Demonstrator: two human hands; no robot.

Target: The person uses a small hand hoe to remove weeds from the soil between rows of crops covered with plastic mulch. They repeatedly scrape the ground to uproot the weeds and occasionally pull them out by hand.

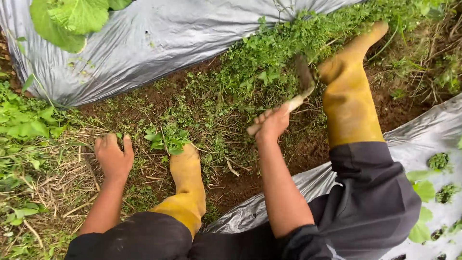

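Fingers (269,117) of right hand (272,126) grip a pale wooden-handled weeding blade (298,91) beside the yellow rubber boot (349,96); left hand (113,156), fingers loosely spread, rests on dry grass (57,183) left of it

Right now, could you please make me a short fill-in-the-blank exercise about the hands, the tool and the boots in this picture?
1. The right hand grips a small hand tool by its pale ____.
2. The left hand rests palm-down on the ____, fingers spread, holding nothing.
3. Both rubber boots are ____ in colour.
4. Grey plastic ____ covers the beds on both sides of the weedy furrow.

Missing words: handle; ground; yellow; sheeting
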